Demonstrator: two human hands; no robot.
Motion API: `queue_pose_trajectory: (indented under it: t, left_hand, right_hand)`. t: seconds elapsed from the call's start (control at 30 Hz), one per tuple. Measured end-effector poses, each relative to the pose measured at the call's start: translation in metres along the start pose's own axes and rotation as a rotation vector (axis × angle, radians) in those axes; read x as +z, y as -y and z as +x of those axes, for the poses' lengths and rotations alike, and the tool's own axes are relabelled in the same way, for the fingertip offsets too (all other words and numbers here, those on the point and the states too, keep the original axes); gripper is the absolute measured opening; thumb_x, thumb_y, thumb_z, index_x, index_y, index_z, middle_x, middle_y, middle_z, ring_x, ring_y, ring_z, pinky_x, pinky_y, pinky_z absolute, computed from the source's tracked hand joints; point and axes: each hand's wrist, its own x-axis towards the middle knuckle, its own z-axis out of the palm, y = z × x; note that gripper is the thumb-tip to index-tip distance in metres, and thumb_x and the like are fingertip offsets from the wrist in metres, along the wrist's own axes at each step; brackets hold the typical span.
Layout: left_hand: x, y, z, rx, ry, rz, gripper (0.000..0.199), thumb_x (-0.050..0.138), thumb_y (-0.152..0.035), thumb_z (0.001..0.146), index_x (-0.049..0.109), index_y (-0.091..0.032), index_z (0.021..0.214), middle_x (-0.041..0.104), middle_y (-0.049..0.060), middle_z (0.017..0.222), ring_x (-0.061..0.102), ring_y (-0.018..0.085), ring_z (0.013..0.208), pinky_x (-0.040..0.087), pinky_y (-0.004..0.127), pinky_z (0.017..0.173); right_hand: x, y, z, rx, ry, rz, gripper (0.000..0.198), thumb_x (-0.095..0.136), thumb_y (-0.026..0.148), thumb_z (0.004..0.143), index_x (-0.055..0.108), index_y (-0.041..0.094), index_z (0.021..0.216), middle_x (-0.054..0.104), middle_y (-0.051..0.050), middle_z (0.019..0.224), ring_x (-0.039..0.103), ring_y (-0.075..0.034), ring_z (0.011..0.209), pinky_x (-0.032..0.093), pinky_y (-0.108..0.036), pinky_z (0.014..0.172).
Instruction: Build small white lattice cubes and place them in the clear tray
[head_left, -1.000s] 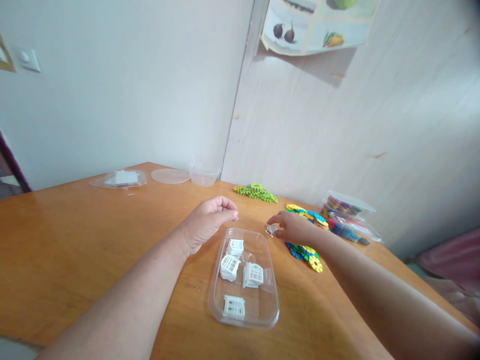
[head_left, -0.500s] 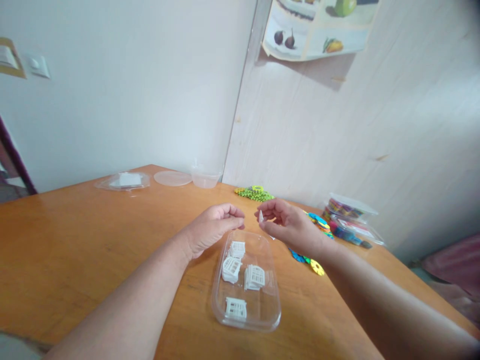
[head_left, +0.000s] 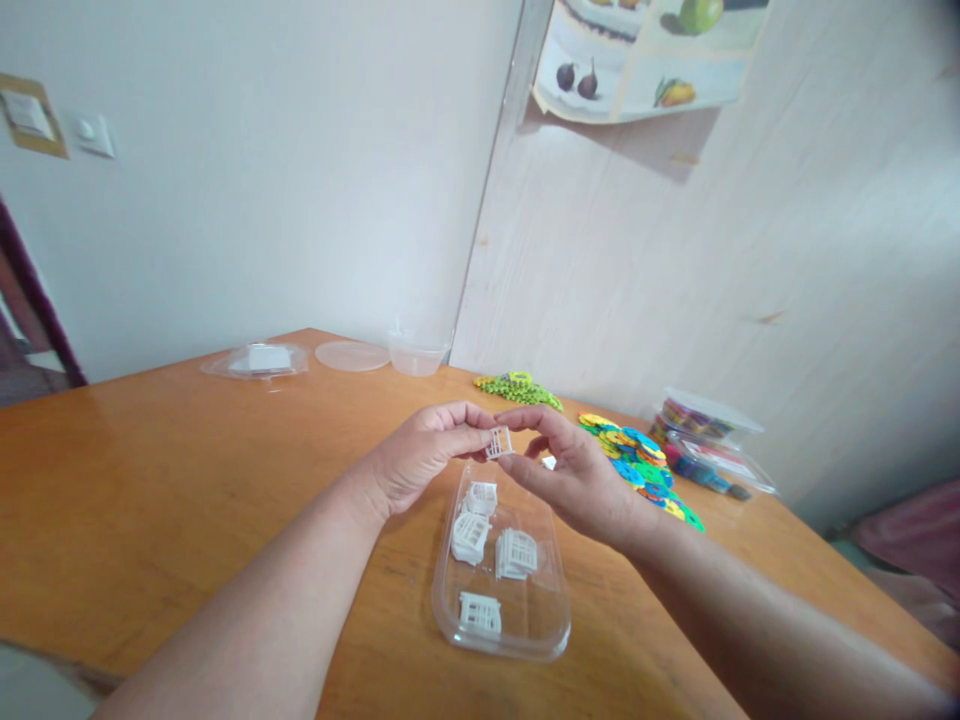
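A small white plastic lattice piece point(head_left: 499, 443), shaped like a little window frame, is held up between my two hands above the far end of a clear plastic tub point(head_left: 442, 610). My left hand point(head_left: 427, 450) pinches its left edge between thumb and fingers. With thumb below and index finger above, my right hand point(head_left: 574, 470) grips the same piece. Inside the tub lie stacks of similar white lattice pieces: one stack point(head_left: 516, 553) at right, one point(head_left: 470, 538) at left, another point(head_left: 481, 497) behind it, and one point(head_left: 480, 612) at the near end.
Coloured notched discs point(head_left: 637, 465) lie in a heap beyond my right hand, with a green pile point(head_left: 517, 388) farther back. Clear boxes point(head_left: 712, 445) stand at the right. Along the back are a clear bowl point(head_left: 418, 355), a round lid point(head_left: 352, 355) and a clear tray point(head_left: 225, 363).
My right hand has moved left, bringing the white piece to my left hand, which now pinches it too. The camera view has shifted slightly.
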Motion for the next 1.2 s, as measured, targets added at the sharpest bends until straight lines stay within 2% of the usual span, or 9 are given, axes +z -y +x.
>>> queue_pose_trajectory:
  t: [0.2,0.27,0.43,0.63,0.8,0.9,1.03,1.2]
  left_hand:
    - [0.001,-0.001,0.001,0.031,-0.068,0.081,0.02,0.066,-0.032,0.076,0.066,-0.02,0.092,0.064,0.002,0.091,0.055,0.016,0.084,0.042,0.033,0.083]
    - [0.002,-0.002,0.0,0.027,-0.051,0.089,0.021,0.066,-0.034,0.077,0.066,-0.019,0.091,0.064,0.002,0.091,0.055,0.016,0.083,0.042,0.033,0.082]
    - [0.004,-0.003,-0.002,0.04,0.028,0.066,0.025,0.062,-0.042,0.081,0.067,-0.018,0.088,0.064,0.004,0.087,0.056,0.018,0.084,0.043,0.036,0.084]
    - [0.002,0.0,0.0,0.04,-0.015,0.067,0.028,0.066,-0.045,0.079,0.064,-0.017,0.081,0.061,0.002,0.079,0.055,0.016,0.079,0.043,0.032,0.079]
    - [0.001,0.001,0.001,0.019,-0.034,0.082,0.03,0.065,-0.048,0.079,0.065,-0.018,0.079,0.062,0.001,0.077,0.054,0.014,0.074,0.042,0.031,0.075]
    - [0.001,0.002,0.001,0.035,-0.009,0.077,0.027,0.065,-0.045,0.08,0.066,-0.018,0.08,0.064,0.002,0.078,0.055,0.015,0.074,0.043,0.032,0.076]
    - [0.0,0.002,0.002,0.026,-0.038,0.097,0.016,0.065,-0.033,0.079,0.066,-0.017,0.083,0.067,0.004,0.083,0.059,0.017,0.078,0.045,0.035,0.079]
    - [0.0,0.003,0.003,-0.023,-0.109,0.102,0.017,0.066,-0.024,0.074,0.063,-0.018,0.09,0.067,0.002,0.081,0.061,0.016,0.076,0.046,0.034,0.076]
  right_hand:
    - [0.002,0.006,0.002,0.114,-0.068,-0.064,0.026,0.062,0.029,0.082,0.058,0.019,0.105,0.064,-0.005,0.101,0.055,-0.011,0.067,0.045,-0.027,0.061]
    - [0.004,0.008,0.002,0.066,-0.101,-0.163,0.025,0.062,0.027,0.08,0.058,0.019,0.103,0.063,-0.004,0.099,0.055,-0.011,0.069,0.045,-0.027,0.062]
    - [0.007,0.008,0.003,-0.16,-0.158,-0.393,0.017,0.061,0.026,0.082,0.056,0.021,0.098,0.063,-0.005,0.094,0.057,-0.019,0.089,0.043,-0.031,0.073]
    - [0.008,0.005,0.002,-0.2,-0.129,-0.473,0.005,0.052,0.025,0.09,0.053,0.02,0.092,0.058,-0.004,0.084,0.054,-0.016,0.077,0.04,-0.028,0.065]
    - [0.009,0.002,0.002,-0.253,-0.096,-0.562,0.005,0.05,0.02,0.091,0.054,0.02,0.088,0.057,-0.004,0.082,0.051,-0.016,0.075,0.038,-0.029,0.066]
    - [0.009,0.004,0.002,-0.242,-0.057,-0.533,0.005,0.052,0.019,0.09,0.055,0.019,0.086,0.057,-0.003,0.082,0.052,-0.015,0.076,0.038,-0.028,0.066]
    - [0.006,0.009,0.003,-0.181,0.052,-0.375,0.008,0.059,0.024,0.086,0.057,0.02,0.093,0.058,-0.002,0.085,0.054,-0.013,0.075,0.04,-0.025,0.064]
    - [-0.004,0.012,0.004,-0.093,0.013,-0.411,0.018,0.062,0.027,0.082,0.059,0.021,0.099,0.062,-0.003,0.094,0.057,-0.015,0.083,0.041,-0.026,0.065]
